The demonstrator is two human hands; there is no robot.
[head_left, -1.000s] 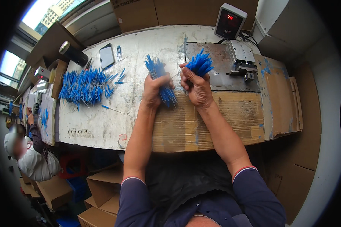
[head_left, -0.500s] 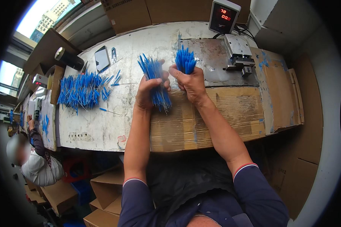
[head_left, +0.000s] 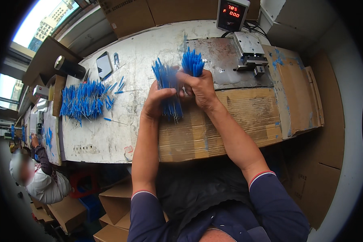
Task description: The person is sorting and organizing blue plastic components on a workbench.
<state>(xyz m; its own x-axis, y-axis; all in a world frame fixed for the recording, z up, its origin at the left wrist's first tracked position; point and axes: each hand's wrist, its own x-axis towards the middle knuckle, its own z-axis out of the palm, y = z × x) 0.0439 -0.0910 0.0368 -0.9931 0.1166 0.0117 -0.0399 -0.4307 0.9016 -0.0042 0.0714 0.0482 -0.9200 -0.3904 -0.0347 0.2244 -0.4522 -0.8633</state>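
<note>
My left hand [head_left: 154, 101] is closed around an upright bundle of thin blue-and-wire pieces [head_left: 164, 74]. They look like small wire brushes, with blue parts and fine wire ends sticking out above and below the grip. Close beside it, my right hand [head_left: 204, 90] grips a second bundle of blue-tipped pieces [head_left: 192, 63], whose lower ends are hidden in the palm. The right thumb and fingers reach toward the left bundle; whether they touch it I cannot tell. A big pile of the same brushes [head_left: 82, 99] lies to the left, with one loose brush [head_left: 108, 119] in front.
Behind the pile are a phone [head_left: 104, 65], a small clip-like tool [head_left: 116, 60] and a dark cylinder [head_left: 70, 67]. A red-digit display [head_left: 232, 15] stands at the back, near a metal fixture [head_left: 250, 50]. Cardboard [head_left: 238, 121] covers the front edge. Another person [head_left: 48, 181] works far left.
My right hand has come nearer to my left, its fingers now up against or close to the left bundle. The view has shifted slightly. Both hands keep their bundles.
</note>
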